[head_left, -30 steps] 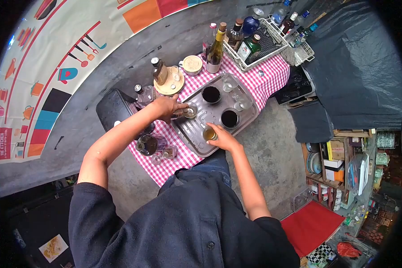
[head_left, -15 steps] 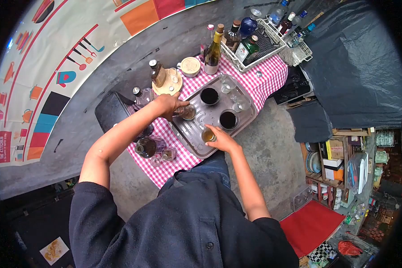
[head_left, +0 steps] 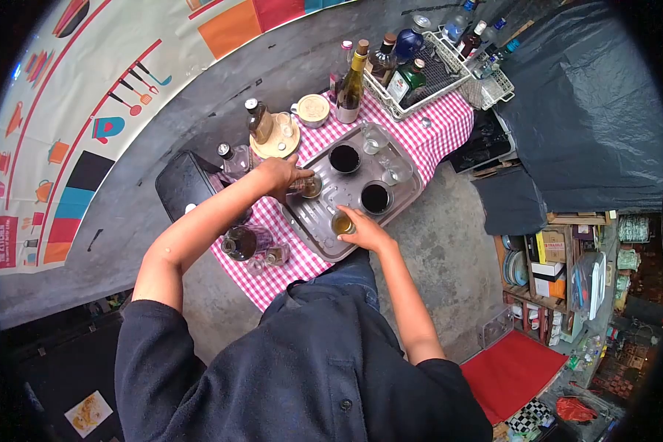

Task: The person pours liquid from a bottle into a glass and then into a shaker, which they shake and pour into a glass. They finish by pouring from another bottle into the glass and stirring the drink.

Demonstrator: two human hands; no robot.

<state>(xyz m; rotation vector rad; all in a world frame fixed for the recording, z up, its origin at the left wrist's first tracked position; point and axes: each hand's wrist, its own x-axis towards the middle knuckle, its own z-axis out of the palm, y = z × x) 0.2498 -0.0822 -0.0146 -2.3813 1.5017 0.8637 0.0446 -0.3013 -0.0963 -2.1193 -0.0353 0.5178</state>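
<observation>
My left hand (head_left: 278,177) is closed around a clear glass (head_left: 311,186) at the left side of the grey tray (head_left: 318,230). My fingers partly cover that glass. In my right hand (head_left: 367,231), at the tray's near edge, is a small glass of amber liquid (head_left: 341,223), gripped between thumb and fingers. Two glasses hold dark liquid: one dark drink (head_left: 344,158) stands toward the back, and another dark drink (head_left: 376,198) sits just beyond my right hand. A clear empty-looking glass (head_left: 395,175) and a small clear glass (head_left: 373,140) are on the tray's right part.
A checked cloth (head_left: 443,132) covers the table. Behind the tray are a corked bottle (head_left: 351,92), a lidded cup (head_left: 311,110) and a wire basket (head_left: 399,112) with several bottles. A round board (head_left: 276,144) carries a brown bottle (head_left: 258,121). Near my left forearm stands a dark bottle (head_left: 239,241).
Both hands stay in nearly the same places, each with its glass. The glass in my left hand looks slightly turned, with amber colour showing more clearly at its base.
</observation>
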